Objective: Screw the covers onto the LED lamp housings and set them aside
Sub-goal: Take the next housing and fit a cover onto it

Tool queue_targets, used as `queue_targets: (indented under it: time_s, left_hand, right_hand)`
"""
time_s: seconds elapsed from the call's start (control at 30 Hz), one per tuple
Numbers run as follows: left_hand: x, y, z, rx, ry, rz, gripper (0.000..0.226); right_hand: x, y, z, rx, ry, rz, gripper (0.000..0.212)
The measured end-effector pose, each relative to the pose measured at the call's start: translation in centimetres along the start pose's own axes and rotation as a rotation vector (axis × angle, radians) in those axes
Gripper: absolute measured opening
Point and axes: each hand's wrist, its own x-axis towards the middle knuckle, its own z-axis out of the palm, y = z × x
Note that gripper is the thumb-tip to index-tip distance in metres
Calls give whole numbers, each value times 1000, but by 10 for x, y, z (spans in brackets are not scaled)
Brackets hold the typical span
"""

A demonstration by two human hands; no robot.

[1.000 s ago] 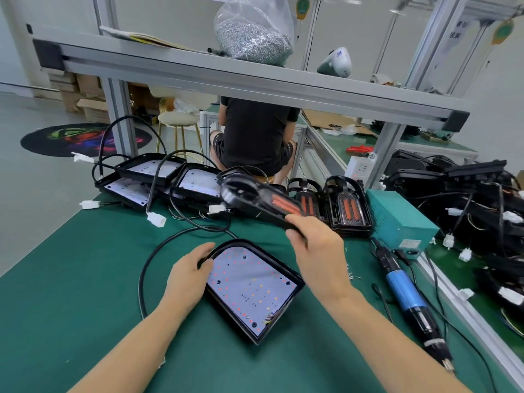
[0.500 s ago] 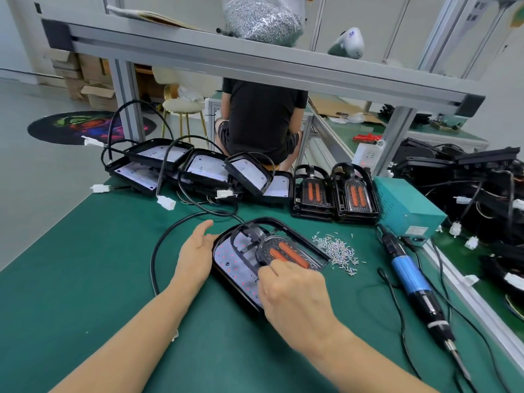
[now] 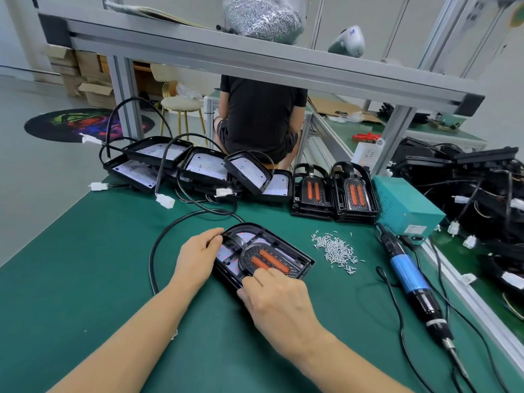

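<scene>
A black cover with two orange lenses (image 3: pixel 270 259) lies on the black lamp housing (image 3: pixel 300 255) in the middle of the green mat. My left hand (image 3: pixel 197 258) rests against the housing's left edge, fingertips on its rim. My right hand (image 3: pixel 279 303) presses on the cover's near end with curled fingers. A pile of small silver screws (image 3: pixel 336 252) lies just right of the housing. The blue electric screwdriver (image 3: pixel 411 282) lies on the mat further right, with no hand on it.
Several open housings with white LED boards (image 3: pixel 204 168) and cables line the back of the mat. Two stacks of covers (image 3: pixel 334 192) stand beside a teal power box (image 3: pixel 405 209). A heap of black lamps (image 3: pixel 482 188) fills the right. A person sits behind the bench.
My right hand brought the cover down from the air onto the housing and now presses it in place. My left hand stayed at the housing's left edge.
</scene>
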Motion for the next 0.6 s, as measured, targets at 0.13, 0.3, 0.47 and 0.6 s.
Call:
queue_targets:
  time_s: [0.13, 0.3, 0.47, 0.6]
  left_hand:
    - [-1, 0, 0, 36, 11, 30, 29]
    - [-2, 1, -1, 50, 21, 59, 29]
    - [-1, 0, -4, 83, 55, 20, 30]
    - [-1, -1, -3, 163, 44, 54, 31]
  right_hand:
    - [-7, 2, 0, 57, -48, -5, 29]
    - [-12, 5, -1, 109, -113, -25, 20]
    - [-19, 9, 0, 168, -115, 26, 18]
    - [-28, 16, -1, 167, -254, 77, 32]
